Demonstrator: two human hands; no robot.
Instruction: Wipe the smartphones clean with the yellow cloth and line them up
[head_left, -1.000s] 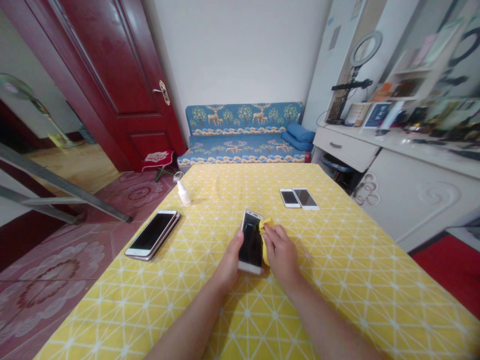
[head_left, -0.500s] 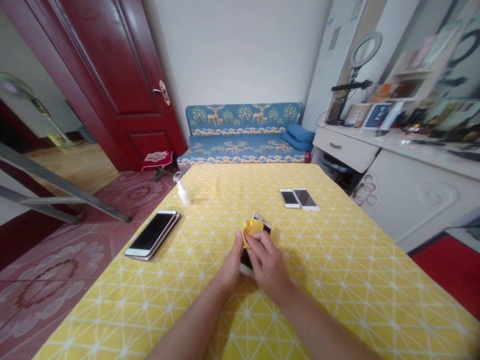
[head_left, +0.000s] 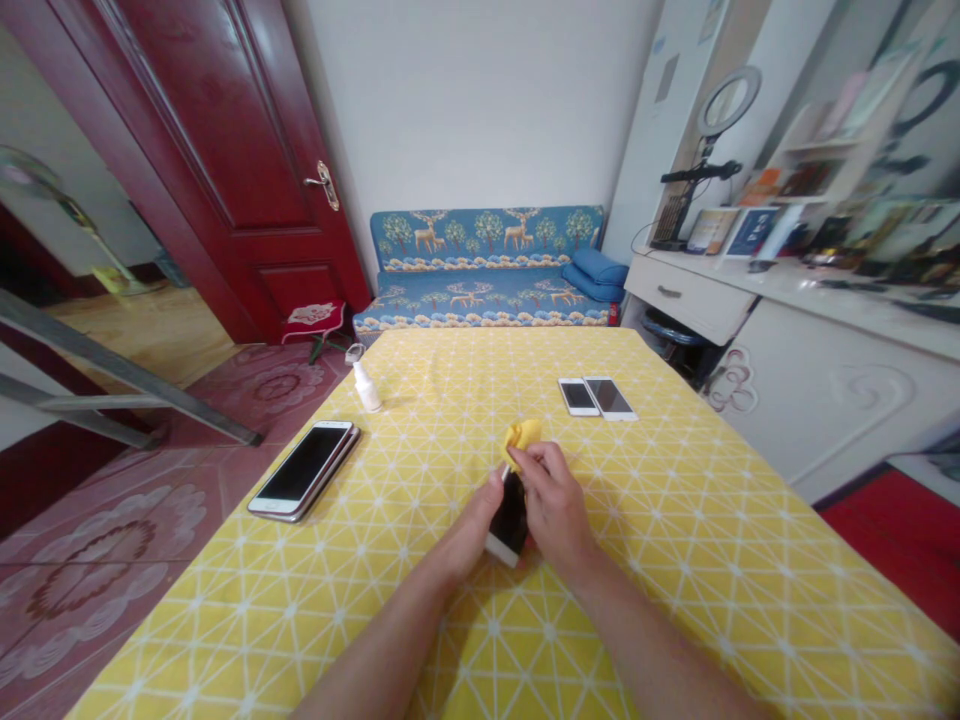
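Near the middle of the yellow patterned table, my left hand (head_left: 474,522) holds a white-framed phone (head_left: 509,520) by its left side, with the dark screen facing up. My right hand (head_left: 553,500) pinches a yellow cloth (head_left: 522,436) over the phone's far end, which the cloth and fingers partly cover. To the left lies a larger white phone (head_left: 306,466), stacked on another device. A small white spray bottle (head_left: 367,388) stands upright beyond it. Two white phones, one smaller (head_left: 579,397) and one larger (head_left: 610,397), lie side by side at the back right.
The yellow table cover (head_left: 420,620) spans the foreground. Behind it is a blue sofa (head_left: 487,285) with folded blue cushions. A white dresser (head_left: 690,300) with a ring light (head_left: 729,102) stands right. On the left are a red stool (head_left: 313,318) and metal ladder legs (head_left: 135,365).
My right hand and the yellow cloth have moved slightly away from me and to the right, toward the phone's far end. More of the phone's near screen now shows.
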